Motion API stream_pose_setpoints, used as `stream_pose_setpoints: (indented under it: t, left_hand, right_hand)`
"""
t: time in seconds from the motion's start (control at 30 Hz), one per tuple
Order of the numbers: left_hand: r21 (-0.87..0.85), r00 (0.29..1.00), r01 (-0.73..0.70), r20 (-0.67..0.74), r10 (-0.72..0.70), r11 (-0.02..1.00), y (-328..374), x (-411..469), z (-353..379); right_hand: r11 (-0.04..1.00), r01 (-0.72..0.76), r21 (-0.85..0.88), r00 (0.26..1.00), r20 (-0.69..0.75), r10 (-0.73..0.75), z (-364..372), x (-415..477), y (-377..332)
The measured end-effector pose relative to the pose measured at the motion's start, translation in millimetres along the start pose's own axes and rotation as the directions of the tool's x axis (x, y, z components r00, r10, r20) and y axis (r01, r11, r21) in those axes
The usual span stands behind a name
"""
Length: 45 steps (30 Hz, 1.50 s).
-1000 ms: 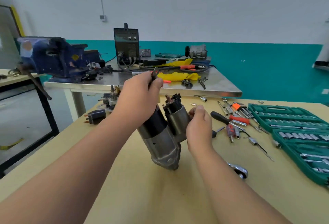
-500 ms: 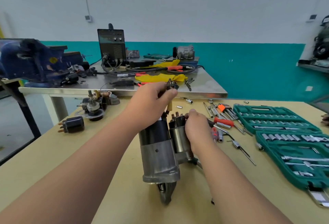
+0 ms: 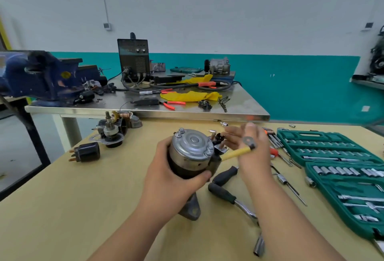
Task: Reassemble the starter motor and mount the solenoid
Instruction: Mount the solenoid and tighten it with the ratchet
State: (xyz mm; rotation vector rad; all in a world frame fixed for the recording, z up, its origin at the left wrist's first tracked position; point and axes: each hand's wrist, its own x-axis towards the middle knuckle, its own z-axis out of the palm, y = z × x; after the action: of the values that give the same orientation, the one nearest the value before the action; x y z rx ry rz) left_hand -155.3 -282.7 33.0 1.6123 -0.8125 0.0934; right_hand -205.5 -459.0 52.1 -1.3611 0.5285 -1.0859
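Though black-bodied, the starter motor (image 3: 192, 146) is silver-capped.

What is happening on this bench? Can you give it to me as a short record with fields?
Workpiece: starter motor, end cap toward the camera
Support: left hand grips its body
Other hand: right hand is blurred, by the yellow-sleeved lead; grip unclear
Nearby on the table: black-handled ratchet, green socket set
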Motion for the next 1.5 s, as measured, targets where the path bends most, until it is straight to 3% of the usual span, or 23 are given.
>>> stream_pose_setpoints:
  t: [0.07, 0.13, 0.3, 0.53, 0.63, 0.77, 0.9, 1.03, 1.17, 1.27, 1.4, 1.5]
  left_hand:
    - [0.044, 0.998, -0.041, -0.050, 0.043, 0.998, -3.2, -9.3, 1.3]
    - [0.084, 0.991, -0.074, -0.107, 0.083, 0.994, -8.8, -17.5, 1.3]
    - [0.131, 0.954, -0.177, -0.221, 0.203, 0.975, -16.9, -33.4, 6.2]
    - [0.083, 0.932, -0.190, -0.297, 0.207, 0.978, -28.1, -39.5, 8.2]
    - [0.061, 0.924, -0.222, -0.304, 0.230, 0.973, -28.6, -38.9, 8.5]
    - [-0.012, 0.907, -0.283, -0.328, 0.263, 0.959, -27.2, -40.0, 8.9]
    - [-0.032, 0.907, -0.289, -0.329, 0.263, 0.957, -25.6, -38.6, 4.9]
    - [-0.060, 0.929, -0.232, -0.310, 0.203, 0.971, -27.9, -35.5, -6.7]
    - [-0.032, 0.950, -0.230, -0.225, 0.217, 0.973, -32.6, -35.3, -10.8]
    - [-0.025, 0.952, -0.257, -0.180, 0.248, 0.966, -34.0, -34.5, -12.2]
    - [-0.049, 0.955, -0.255, -0.170, 0.243, 0.966, -37.1, -30.1, -20.3]
    - [-0.076, 0.961, -0.239, -0.162, 0.225, 0.968, -39.5, -27.1, -27.8]
  right_hand:
    - [0.988, -0.121, 0.096, 0.992, -0.029, 0.124, -17.1, 9.1, -2.9]
    - [0.975, -0.213, 0.067, 0.977, -0.017, 0.214, -29.4, 6.4, -2.8]
    - [0.973, -0.222, -0.058, 0.906, 0.357, 0.228, -38.5, -31.5, -5.7]
    - [0.988, 0.113, -0.107, 0.919, 0.390, -0.063, -36.4, -67.4, -39.9]
    - [0.942, 0.246, -0.230, 0.902, 0.409, -0.136, -34.0, -66.7, -47.9]
    - [0.782, 0.354, -0.513, 0.887, 0.451, -0.105, -21.3, -49.5, -51.3]
    - [0.634, 0.486, -0.601, 0.767, 0.641, 0.019, -7.8, -34.9, -62.8]
    - [0.731, 0.465, -0.498, 0.735, 0.678, -0.006, -6.7, -27.0, -67.3]
    - [0.757, 0.467, -0.457, 0.703, 0.711, -0.004, -3.9, -25.5, -69.6]
    - [0.827, 0.385, -0.410, 0.699, 0.714, 0.029, -8.5, -24.6, -67.8]
    - [0.920, 0.233, -0.314, 0.618, 0.779, 0.110, -16.2, -24.3, -64.4]
    - [0.934, 0.221, -0.282, 0.594, 0.798, 0.100, -10.3, -25.5, -59.6]
